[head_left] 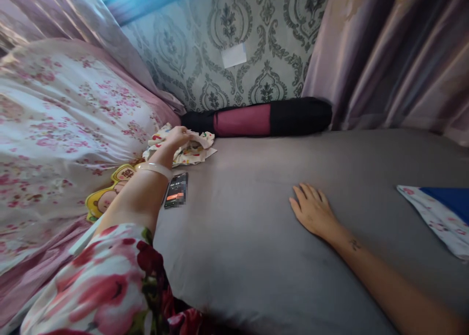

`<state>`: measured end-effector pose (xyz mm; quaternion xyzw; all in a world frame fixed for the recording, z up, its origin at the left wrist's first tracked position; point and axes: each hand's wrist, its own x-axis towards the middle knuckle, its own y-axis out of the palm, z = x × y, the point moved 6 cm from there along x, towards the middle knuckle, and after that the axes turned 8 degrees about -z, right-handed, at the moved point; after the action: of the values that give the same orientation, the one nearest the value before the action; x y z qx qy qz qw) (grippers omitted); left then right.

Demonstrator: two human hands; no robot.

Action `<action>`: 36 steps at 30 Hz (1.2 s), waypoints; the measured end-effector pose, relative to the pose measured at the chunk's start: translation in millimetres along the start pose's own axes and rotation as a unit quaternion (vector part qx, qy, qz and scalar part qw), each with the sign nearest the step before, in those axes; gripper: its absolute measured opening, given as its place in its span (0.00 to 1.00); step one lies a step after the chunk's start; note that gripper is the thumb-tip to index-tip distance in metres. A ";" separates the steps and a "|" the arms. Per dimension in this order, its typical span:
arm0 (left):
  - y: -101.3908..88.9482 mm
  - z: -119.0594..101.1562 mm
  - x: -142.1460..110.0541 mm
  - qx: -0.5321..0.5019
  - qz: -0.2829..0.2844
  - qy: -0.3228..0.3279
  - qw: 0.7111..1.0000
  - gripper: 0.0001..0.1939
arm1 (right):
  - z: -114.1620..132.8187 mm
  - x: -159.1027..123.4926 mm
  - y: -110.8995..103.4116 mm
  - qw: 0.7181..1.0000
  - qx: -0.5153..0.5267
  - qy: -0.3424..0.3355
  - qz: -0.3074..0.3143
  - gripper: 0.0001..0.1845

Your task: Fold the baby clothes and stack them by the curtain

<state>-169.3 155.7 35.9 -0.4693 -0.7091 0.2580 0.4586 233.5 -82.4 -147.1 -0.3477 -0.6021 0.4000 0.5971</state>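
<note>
My left hand [178, 136] reaches out to the far left of the bed. Its fingers are closed on a crumpled white cloth [196, 152] with a colourful print, which lies bunched on the grey sheet [238, 208]. Some of the fingertips are hidden in the folds. Below that wrist, which wears a pale bangle [156, 169], a phone [176, 191] showing a timer lies face up. Palm down with its fingers spread, my right hand [310, 210] rests flat on the sheet, holding nothing.
A black and maroon roll-shaped bag [242, 120] lies along the papered wall. Floral fabric [102, 98] bulges at the left, with a yellow cartoon item [98, 203] by my forearm. Folded floral and blue cloth [436, 213] lies at the right, below a curtain [366, 56].
</note>
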 end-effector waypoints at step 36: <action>122.8 -344.4 -195.6 -0.590 0.309 0.063 0.743 0.09 | -49.2 13.9 -24.3 0.733 0.558 0.340 -0.189 0.18</action>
<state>218.0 9.4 11.8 -0.8548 -0.5053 -0.1147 0.0291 283.3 -77.4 -120.8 0.0565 -0.0805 0.3981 0.9121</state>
